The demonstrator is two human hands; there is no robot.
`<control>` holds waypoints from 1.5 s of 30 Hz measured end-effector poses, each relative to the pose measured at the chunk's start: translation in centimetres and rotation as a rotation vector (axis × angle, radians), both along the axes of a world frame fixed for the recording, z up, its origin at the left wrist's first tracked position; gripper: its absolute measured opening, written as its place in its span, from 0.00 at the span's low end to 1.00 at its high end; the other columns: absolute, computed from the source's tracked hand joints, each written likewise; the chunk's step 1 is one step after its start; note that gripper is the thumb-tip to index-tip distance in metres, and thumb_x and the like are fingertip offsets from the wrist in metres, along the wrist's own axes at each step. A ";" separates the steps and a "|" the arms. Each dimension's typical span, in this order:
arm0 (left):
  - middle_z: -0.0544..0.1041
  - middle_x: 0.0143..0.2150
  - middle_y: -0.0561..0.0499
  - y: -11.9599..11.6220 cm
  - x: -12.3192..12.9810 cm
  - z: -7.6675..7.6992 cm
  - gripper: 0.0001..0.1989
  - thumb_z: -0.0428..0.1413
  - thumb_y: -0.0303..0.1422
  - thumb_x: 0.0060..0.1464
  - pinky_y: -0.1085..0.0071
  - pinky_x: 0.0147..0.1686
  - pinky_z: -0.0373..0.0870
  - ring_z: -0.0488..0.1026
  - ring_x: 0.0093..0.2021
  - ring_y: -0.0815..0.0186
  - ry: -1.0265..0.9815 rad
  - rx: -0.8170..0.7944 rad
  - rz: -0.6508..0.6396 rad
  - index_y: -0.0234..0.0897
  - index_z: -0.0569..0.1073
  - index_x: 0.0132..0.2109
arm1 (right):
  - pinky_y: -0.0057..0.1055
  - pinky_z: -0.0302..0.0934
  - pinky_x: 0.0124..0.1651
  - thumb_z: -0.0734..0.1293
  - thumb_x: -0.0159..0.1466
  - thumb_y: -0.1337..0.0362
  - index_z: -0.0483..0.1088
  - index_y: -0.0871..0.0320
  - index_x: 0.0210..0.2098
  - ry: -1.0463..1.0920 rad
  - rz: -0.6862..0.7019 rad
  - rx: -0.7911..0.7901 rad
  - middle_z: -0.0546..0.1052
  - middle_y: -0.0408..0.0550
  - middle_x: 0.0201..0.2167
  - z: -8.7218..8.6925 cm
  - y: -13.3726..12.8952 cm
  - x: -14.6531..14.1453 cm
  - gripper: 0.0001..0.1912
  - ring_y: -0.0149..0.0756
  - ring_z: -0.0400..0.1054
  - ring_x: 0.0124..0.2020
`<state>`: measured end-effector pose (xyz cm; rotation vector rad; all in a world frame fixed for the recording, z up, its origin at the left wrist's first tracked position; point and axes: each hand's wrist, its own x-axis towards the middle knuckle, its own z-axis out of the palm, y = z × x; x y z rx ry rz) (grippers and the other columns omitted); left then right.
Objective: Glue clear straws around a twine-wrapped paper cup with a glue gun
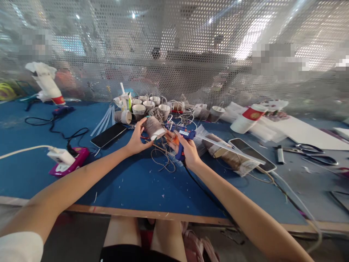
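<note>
My left hand (139, 138) grips a paper cup wrapped in grey-brown cord (154, 128), tilted with its pale rim toward the right. In my right hand (189, 151) is a blue hot glue gun (183, 140), held by its handle just right of the cup. A long translucent glue stick (229, 147) sticks out of its back toward the lower right. The gun's tip is near the cup; my fingers and blur hide whether they touch. Loose cord (165, 160) lies on the table below both hands.
Several cord-wrapped cups (148, 105) stand behind my hands. Phones lie left (109, 134) and right (253, 154). A purple power strip (71, 162) sits left; scissors (311, 151) and stacked red-and-white cups (248, 118) are right. Perforated metal mesh (174, 51) rises behind the blue table (131, 189).
</note>
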<state>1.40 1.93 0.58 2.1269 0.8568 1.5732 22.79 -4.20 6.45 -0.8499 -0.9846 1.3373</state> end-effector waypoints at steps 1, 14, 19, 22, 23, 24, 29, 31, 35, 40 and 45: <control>0.60 0.68 0.33 0.0 0.0 0.0 0.46 0.63 0.51 0.51 0.46 0.62 0.69 0.62 0.69 0.44 0.023 0.037 0.032 0.43 0.51 0.69 | 0.41 0.75 0.51 0.79 0.45 0.44 0.77 0.53 0.32 -0.030 -0.004 0.023 0.83 0.45 0.35 0.0 0.1 0.0 0.23 0.44 0.79 0.44; 0.71 0.56 0.40 -0.8 0.3 1.2 0.42 0.66 0.39 0.48 0.55 0.55 0.76 0.72 0.57 0.52 0.085 0.294 0.383 0.37 0.57 0.66 | 0.33 0.65 0.20 0.74 0.52 0.51 0.69 0.55 0.22 -0.551 -0.065 0.212 0.67 0.39 0.12 0.8 -2.1 0.6 0.17 0.32 0.63 0.13; 0.71 0.54 0.40 -0.9 0.4 1.3 0.43 0.67 0.38 0.46 0.56 0.55 0.76 0.73 0.56 0.52 0.081 0.327 0.405 0.37 0.58 0.65 | 0.33 0.68 0.23 0.73 0.51 0.55 0.67 0.54 0.20 -0.579 -0.073 0.223 0.69 0.42 0.14 0.8 -2.3 0.3 0.14 0.38 0.70 0.19; 0.72 0.55 0.40 -0.8 0.4 1.3 0.42 0.67 0.38 0.46 0.57 0.53 0.77 0.73 0.55 0.52 0.078 0.325 0.410 0.36 0.58 0.65 | 0.33 0.68 0.22 0.72 0.51 0.56 0.66 0.54 0.19 -0.600 -0.075 0.222 0.69 0.42 0.14 0.9 -2.3 0.4 0.13 0.40 0.72 0.20; 0.72 0.55 0.40 -0.8 0.4 1.3 0.42 0.67 0.37 0.46 0.57 0.53 0.77 0.73 0.55 0.52 0.078 0.322 0.413 0.36 0.58 0.65 | 0.33 0.68 0.22 0.72 0.51 0.56 0.66 0.54 0.19 -0.608 -0.069 0.219 0.68 0.42 0.13 0.9 -2.3 0.4 0.13 0.40 0.72 0.20; 0.72 0.55 0.40 -0.8 0.3 1.3 0.42 0.67 0.37 0.46 0.57 0.53 0.77 0.74 0.55 0.52 0.078 0.319 0.417 0.37 0.58 0.65 | 0.33 0.68 0.22 0.72 0.51 0.56 0.65 0.54 0.18 -0.614 -0.064 0.216 0.67 0.42 0.12 0.9 -2.2 0.4 0.14 0.40 0.72 0.20; 0.72 0.53 0.41 -0.9 0.3 1.4 0.42 0.67 0.38 0.45 0.57 0.51 0.78 0.74 0.54 0.53 0.076 0.323 0.418 0.37 0.59 0.64 | 0.32 0.66 0.21 0.70 0.52 0.57 0.62 0.53 0.16 -0.647 -0.072 0.217 0.64 0.41 0.11 0.7 -2.1 0.5 0.15 0.39 0.70 0.19; 0.72 0.53 0.41 -0.9 0.3 1.4 0.41 0.67 0.37 0.45 0.57 0.51 0.78 0.75 0.53 0.53 0.070 0.326 0.411 0.37 0.60 0.63 | 0.31 0.65 0.20 0.70 0.52 0.57 0.62 0.53 0.16 -0.667 -0.072 0.219 0.64 0.41 0.11 0.6 -2.0 0.5 0.15 0.38 0.69 0.18; 0.72 0.53 0.41 -1.0 0.4 1.4 0.41 0.67 0.36 0.44 0.56 0.53 0.78 0.75 0.54 0.53 0.069 0.303 0.405 0.36 0.60 0.63 | 0.30 0.63 0.18 0.69 0.52 0.58 0.62 0.53 0.16 -0.703 -0.073 0.231 0.63 0.40 0.10 0.5 -2.0 0.6 0.13 0.35 0.66 0.16; 0.71 0.54 0.40 -0.8 0.4 1.1 0.40 0.67 0.37 0.44 0.56 0.53 0.78 0.74 0.54 0.53 0.033 0.278 0.391 0.36 0.59 0.61 | 0.29 0.60 0.17 0.68 0.51 0.58 0.61 0.53 0.16 -0.722 -0.107 0.249 0.64 0.40 0.11 0.3 -1.8 0.7 0.14 0.32 0.62 0.16; 0.70 0.54 0.40 -0.6 0.3 0.9 0.40 0.67 0.39 0.44 0.57 0.51 0.78 0.74 0.54 0.53 0.025 0.255 0.364 0.36 0.59 0.61 | 0.29 0.58 0.16 0.67 0.51 0.58 0.61 0.53 0.16 -0.710 -0.129 0.229 0.68 0.42 0.13 0.3 -1.6 1.0 0.13 0.31 0.60 0.16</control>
